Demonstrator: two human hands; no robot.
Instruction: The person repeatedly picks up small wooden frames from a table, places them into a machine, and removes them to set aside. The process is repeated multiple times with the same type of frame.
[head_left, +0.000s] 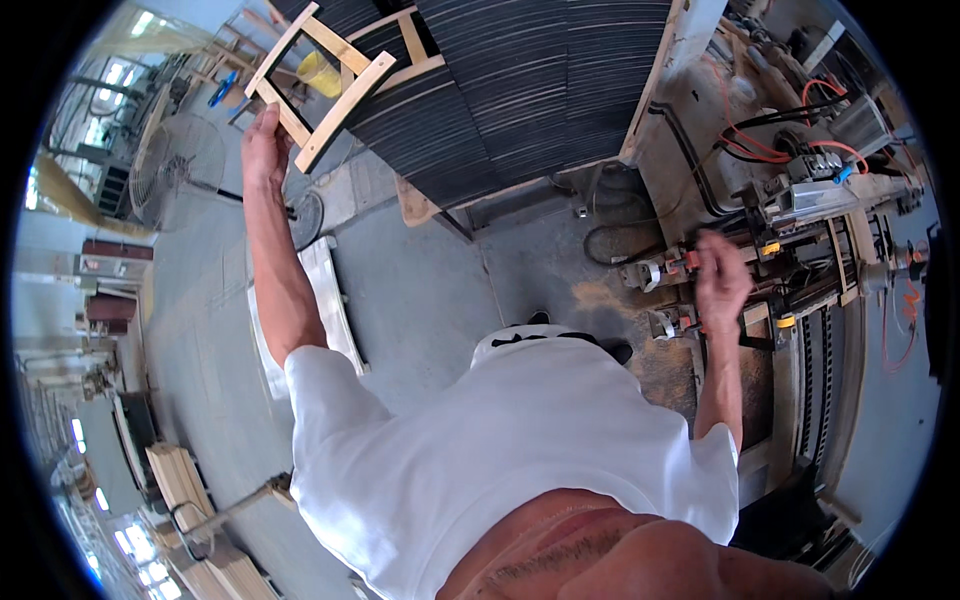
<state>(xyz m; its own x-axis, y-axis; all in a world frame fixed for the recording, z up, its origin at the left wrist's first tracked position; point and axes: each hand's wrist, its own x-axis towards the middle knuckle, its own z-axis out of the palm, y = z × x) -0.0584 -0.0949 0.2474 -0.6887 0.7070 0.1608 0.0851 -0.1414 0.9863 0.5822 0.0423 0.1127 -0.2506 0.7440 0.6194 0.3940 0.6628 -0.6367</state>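
Observation:
Up at the far left, my left hand [266, 152] is closed on one end of a small light-wood frame [345, 113], made of two long rails joined by crosspieces. The frame is held up tilted, partly in front of a tall stack of dark thin boards [520, 85]. On the right, my right hand [722, 285] is over the near side of a machine [815, 203] with metal rails and red-and-yellow fittings. Motion smears its fingers, so their grip cannot be made out. A red-tipped clamp [683, 263] lies right beside these fingers.
A standing fan [172, 175] is at the left, with a pale flat stack [335, 305] on the floor nearby. A yellow bucket [319, 74] stands behind the frame. Orange air hoses [748, 140] loop over the machine. Sawdust [600, 296] covers floor near its base. Wooden planks [180, 475] lie lower left.

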